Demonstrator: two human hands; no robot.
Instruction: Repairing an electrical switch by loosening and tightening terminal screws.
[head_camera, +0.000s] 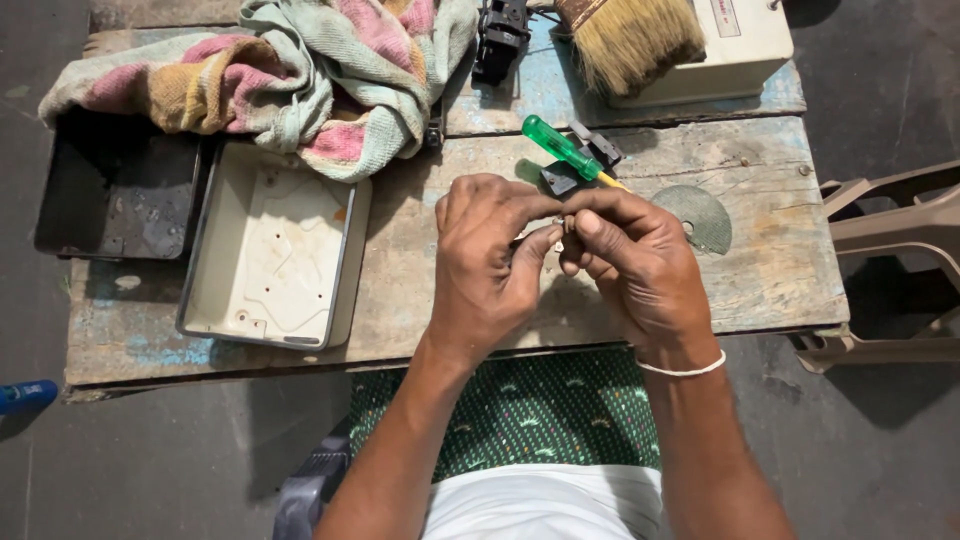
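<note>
Both hands, left hand and right hand, pinch a tiny metal part over the desk middle. The green screwdriver lies unused behind; the white box sits open.

A worn wooden worktop with patches of blue paint carries everything here. A striped cloth lies bunched along the far edge, toward the left. Below it, near the left edge, sits an open white plastic casing, hollow side up, and just left of that a dark tray hangs over the left edge. At the far right corner a white box stands with a bristle brush leaning on it. A black part lies between cloth and brush. A grey disc lies toward the right edge. A tan plastic chair stands off the right edge, and a blue object lies on the floor by the near left corner.
</note>
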